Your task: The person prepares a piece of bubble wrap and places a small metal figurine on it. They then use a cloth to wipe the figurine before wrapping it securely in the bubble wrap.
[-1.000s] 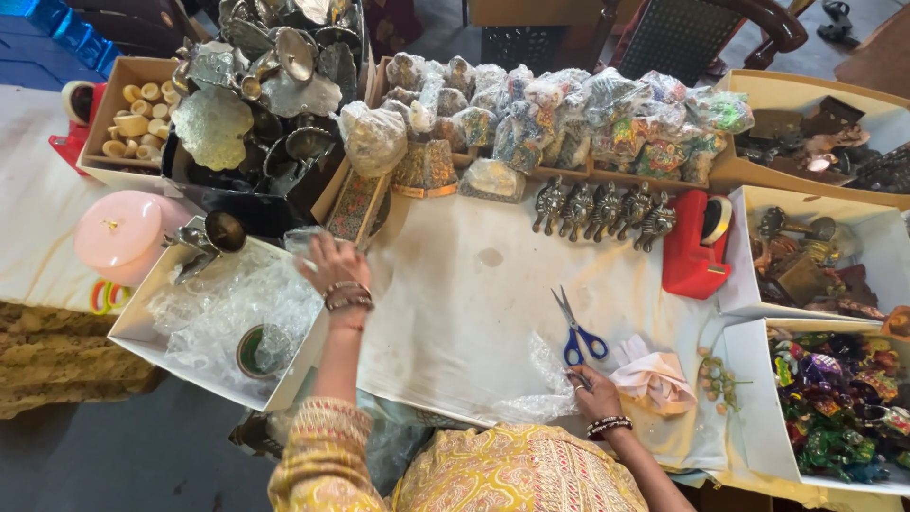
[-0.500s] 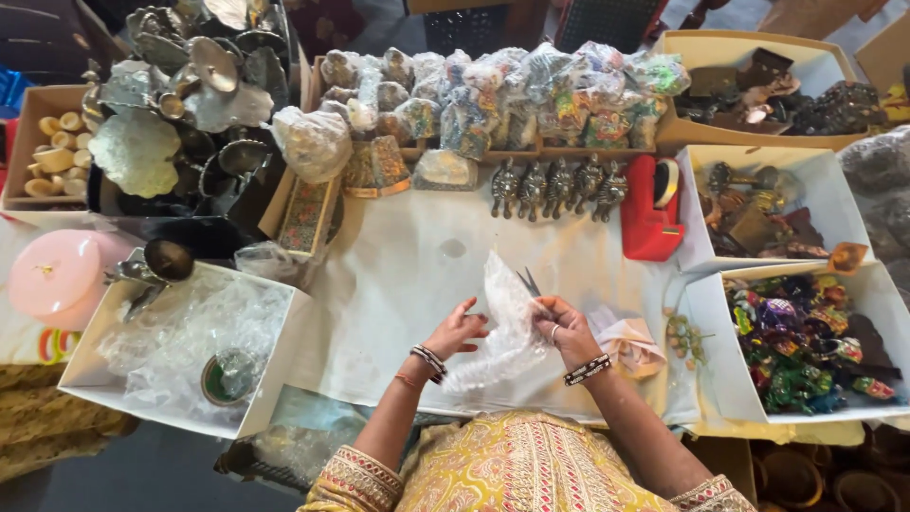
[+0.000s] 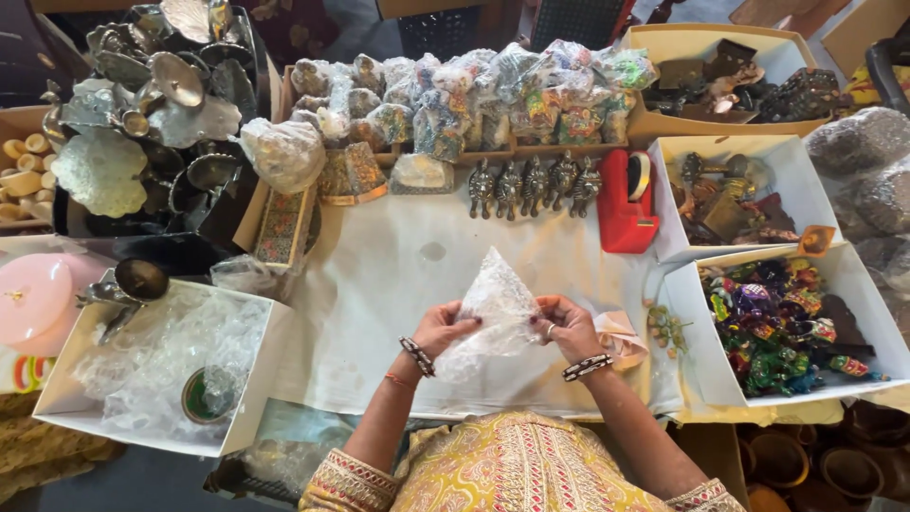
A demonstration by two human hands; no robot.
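both hands, left [image 3: 444, 330] and right [image 3: 566, 325], pinch a clear bag [image 3: 495, 305] between them over the table [image 3: 379, 275].

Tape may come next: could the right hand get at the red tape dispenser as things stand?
Probably yes, once freed. The right hand pinches the clear plastic bag with the left hand; only bare white tablecloth lies between it and the red tape dispenser.

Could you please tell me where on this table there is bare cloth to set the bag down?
The widest free patch is the white cloth between the row of small metal figurines and both hands, left and right, which hold the clear patterned bag. Boxes crowd both sides: the white box of clear wrap left, the box of colourful trinkets right.
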